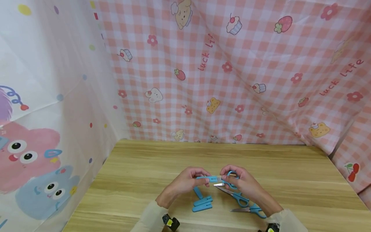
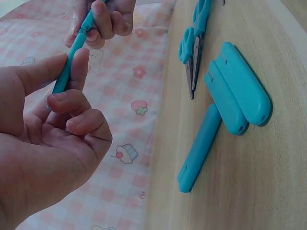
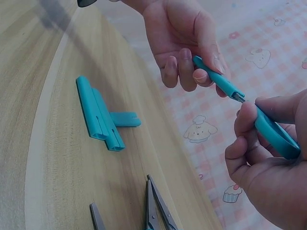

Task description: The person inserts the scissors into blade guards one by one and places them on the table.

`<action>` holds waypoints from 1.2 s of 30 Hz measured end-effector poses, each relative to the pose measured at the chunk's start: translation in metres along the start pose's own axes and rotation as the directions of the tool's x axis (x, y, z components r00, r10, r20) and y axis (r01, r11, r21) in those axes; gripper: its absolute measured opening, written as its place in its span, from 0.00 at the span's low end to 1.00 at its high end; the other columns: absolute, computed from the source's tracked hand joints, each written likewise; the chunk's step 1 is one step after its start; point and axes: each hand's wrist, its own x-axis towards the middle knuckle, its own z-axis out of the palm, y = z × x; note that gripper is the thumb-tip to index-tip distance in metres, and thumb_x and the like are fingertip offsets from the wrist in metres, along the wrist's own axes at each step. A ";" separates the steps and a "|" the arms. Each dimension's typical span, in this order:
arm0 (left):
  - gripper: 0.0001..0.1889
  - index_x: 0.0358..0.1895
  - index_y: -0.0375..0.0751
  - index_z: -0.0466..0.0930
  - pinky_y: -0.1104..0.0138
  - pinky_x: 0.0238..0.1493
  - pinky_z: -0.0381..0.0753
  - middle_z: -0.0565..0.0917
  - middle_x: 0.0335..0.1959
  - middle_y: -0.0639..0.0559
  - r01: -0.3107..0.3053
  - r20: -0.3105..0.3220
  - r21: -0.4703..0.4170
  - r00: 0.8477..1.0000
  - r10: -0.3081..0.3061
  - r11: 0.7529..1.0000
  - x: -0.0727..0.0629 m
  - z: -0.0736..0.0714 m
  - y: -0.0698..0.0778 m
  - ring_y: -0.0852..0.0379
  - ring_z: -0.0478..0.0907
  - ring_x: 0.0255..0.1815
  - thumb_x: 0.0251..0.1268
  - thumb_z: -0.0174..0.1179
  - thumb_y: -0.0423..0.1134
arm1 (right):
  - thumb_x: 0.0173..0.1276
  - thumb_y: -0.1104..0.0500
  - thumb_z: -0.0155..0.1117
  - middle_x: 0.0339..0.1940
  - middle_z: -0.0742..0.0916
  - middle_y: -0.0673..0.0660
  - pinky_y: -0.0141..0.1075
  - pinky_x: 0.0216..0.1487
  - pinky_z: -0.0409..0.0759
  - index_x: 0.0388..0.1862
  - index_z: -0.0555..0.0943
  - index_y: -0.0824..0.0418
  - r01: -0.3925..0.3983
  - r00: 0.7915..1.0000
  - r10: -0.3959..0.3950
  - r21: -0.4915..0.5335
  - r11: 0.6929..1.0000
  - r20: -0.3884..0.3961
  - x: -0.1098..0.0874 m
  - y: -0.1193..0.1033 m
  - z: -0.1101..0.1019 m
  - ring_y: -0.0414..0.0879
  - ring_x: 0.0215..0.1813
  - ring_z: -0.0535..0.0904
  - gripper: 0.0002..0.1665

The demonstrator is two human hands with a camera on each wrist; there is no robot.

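Observation:
My left hand (image 1: 185, 182) pinches a blue scissors cover (image 3: 218, 79) between thumb and fingers, above the table. My right hand (image 1: 244, 182) grips a pair of blue-handled scissors (image 3: 273, 133) by the handle. Their blades sit mostly inside the cover's open end; only a short bit of metal shows between cover and handle in the right wrist view. Below the hands lie three loose covers: two side by side (image 2: 242, 84) (image 2: 225, 100) and one at an angle (image 2: 199, 149).
More blue-handled scissors lie under and beside my right hand, including one pair (image 1: 240, 198) with slightly parted blades and another (image 1: 256, 210) nearer me. The wooden table (image 1: 139, 170) meets a pink checked cloth (image 1: 174, 106) behind and a white printed cloth (image 1: 72, 112) at left.

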 end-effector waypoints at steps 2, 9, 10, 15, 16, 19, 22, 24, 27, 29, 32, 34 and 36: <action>0.07 0.46 0.39 0.84 0.63 0.54 0.74 0.87 0.33 0.47 -0.005 -0.001 0.000 1.000 0.005 1.000 0.000 0.000 0.001 0.56 0.83 0.40 0.71 0.59 0.35 | 0.74 0.56 0.60 0.31 0.80 0.55 0.30 0.34 0.75 0.49 0.75 0.70 -0.001 1.000 0.001 -0.004 1.000 -0.001 0.000 -0.001 0.000 0.44 0.32 0.77 0.17; 0.07 0.46 0.41 0.85 0.63 0.52 0.74 0.87 0.33 0.47 -0.009 -0.016 0.020 1.000 0.009 1.000 0.001 -0.001 0.002 0.57 0.83 0.40 0.71 0.59 0.34 | 0.74 0.56 0.60 0.32 0.80 0.56 0.33 0.36 0.76 0.49 0.75 0.69 -0.003 1.000 0.003 -0.004 1.000 -0.002 0.001 -0.003 0.000 0.46 0.33 0.77 0.16; 0.07 0.46 0.41 0.85 0.63 0.52 0.74 0.87 0.33 0.47 -0.008 -0.018 0.019 1.000 0.008 1.000 0.002 -0.001 0.002 0.57 0.83 0.40 0.71 0.59 0.34 | 0.74 0.56 0.60 0.33 0.80 0.56 0.34 0.37 0.76 0.49 0.75 0.69 -0.004 1.000 0.004 -0.001 1.000 -0.002 0.001 -0.003 0.000 0.46 0.33 0.77 0.16; 0.07 0.45 0.41 0.85 0.63 0.51 0.72 0.87 0.33 0.48 0.000 -0.027 0.022 1.000 0.001 1.000 0.002 -0.001 0.002 0.52 0.82 0.41 0.71 0.59 0.35 | 0.74 0.55 0.60 0.33 0.79 0.55 0.33 0.36 0.76 0.49 0.74 0.69 -0.010 1.000 0.010 0.011 1.000 -0.004 0.001 -0.004 0.001 0.45 0.33 0.77 0.17; 0.06 0.45 0.41 0.85 0.63 0.51 0.72 0.87 0.33 0.48 -0.002 -0.027 0.025 1.000 0.003 1.000 0.002 -0.001 0.003 0.50 0.82 0.42 0.71 0.59 0.35 | 0.74 0.55 0.60 0.32 0.79 0.56 0.32 0.36 0.76 0.49 0.74 0.69 -0.012 1.000 0.012 0.013 1.000 -0.004 0.001 -0.004 0.002 0.45 0.32 0.77 0.17; 0.06 0.45 0.42 0.85 0.63 0.49 0.71 0.87 0.33 0.48 -0.007 -0.030 0.036 1.000 0.008 0.999 0.003 -0.001 0.004 0.44 0.82 0.42 0.71 0.59 0.35 | 0.74 0.55 0.61 0.32 0.79 0.56 0.32 0.36 0.76 0.50 0.73 0.71 -0.014 1.000 0.014 0.019 1.000 -0.005 0.002 -0.005 0.002 0.45 0.32 0.77 0.19; 0.06 0.45 0.42 0.85 0.64 0.46 0.70 0.87 0.33 0.48 -0.009 -0.029 0.038 1.000 0.010 0.999 0.003 -0.001 0.004 0.43 0.81 0.41 0.71 0.59 0.35 | 0.74 0.55 0.61 0.33 0.79 0.55 0.32 0.36 0.76 0.50 0.72 0.73 -0.013 1.000 0.013 0.027 1.000 -0.008 0.002 -0.006 0.003 0.45 0.33 0.76 0.20; 0.06 0.45 0.42 0.85 0.65 0.43 0.69 0.87 0.33 0.48 -0.007 -0.030 0.038 1.000 0.008 0.999 0.004 -0.001 0.004 0.46 0.80 0.37 0.71 0.59 0.35 | 0.74 0.55 0.61 0.33 0.79 0.55 0.32 0.36 0.76 0.50 0.72 0.72 -0.014 1.000 0.014 0.029 0.999 -0.012 0.002 -0.006 0.004 0.44 0.33 0.76 0.20; 0.06 0.44 0.41 0.85 0.66 0.42 0.69 0.88 0.33 0.47 -0.004 -0.032 0.033 0.999 0.005 0.999 0.003 -0.001 0.005 0.47 0.80 0.37 0.70 0.60 0.35 | 0.74 0.56 0.61 0.35 0.79 0.55 0.31 0.36 0.76 0.50 0.73 0.71 -0.012 1.000 0.012 0.023 1.000 -0.017 0.003 -0.005 0.004 0.44 0.34 0.76 0.18; 0.06 0.44 0.41 0.85 0.65 0.43 0.69 0.88 0.33 0.47 -0.001 -0.035 0.030 0.999 0.002 1.000 0.003 -0.001 0.005 0.45 0.81 0.38 0.70 0.60 0.35 | 0.74 0.56 0.61 0.36 0.78 0.55 0.31 0.36 0.76 0.50 0.73 0.70 -0.009 1.000 0.010 0.017 1.000 -0.023 0.003 -0.005 0.005 0.44 0.34 0.76 0.18; 0.06 0.44 0.41 0.85 0.64 0.46 0.70 0.88 0.33 0.47 -0.001 -0.038 0.024 0.999 0.002 1.000 0.003 0.000 0.005 0.40 0.83 0.43 0.70 0.60 0.35 | 0.74 0.56 0.61 0.37 0.78 0.55 0.31 0.36 0.75 0.50 0.73 0.70 -0.007 1.000 0.007 0.011 1.000 -0.030 0.003 -0.005 0.005 0.45 0.34 0.76 0.18; 0.06 0.44 0.41 0.85 0.65 0.45 0.71 0.88 0.33 0.47 -0.004 -0.039 0.024 0.999 0.005 1.000 0.004 0.000 0.006 0.41 0.83 0.42 0.70 0.60 0.35 | 0.74 0.56 0.61 0.38 0.77 0.56 0.31 0.36 0.75 0.50 0.73 0.70 -0.007 0.999 0.007 0.010 1.000 -0.034 0.003 -0.005 0.006 0.45 0.35 0.76 0.18; 0.06 0.44 0.42 0.85 0.68 0.38 0.70 0.88 0.33 0.47 -0.005 -0.040 0.030 0.999 0.006 1.000 0.004 0.000 0.006 0.46 0.81 0.36 0.70 0.60 0.35 | 0.74 0.56 0.61 0.37 0.77 0.56 0.31 0.36 0.75 0.50 0.73 0.70 -0.006 0.999 0.006 0.007 1.000 -0.035 0.003 -0.004 0.006 0.45 0.34 0.76 0.18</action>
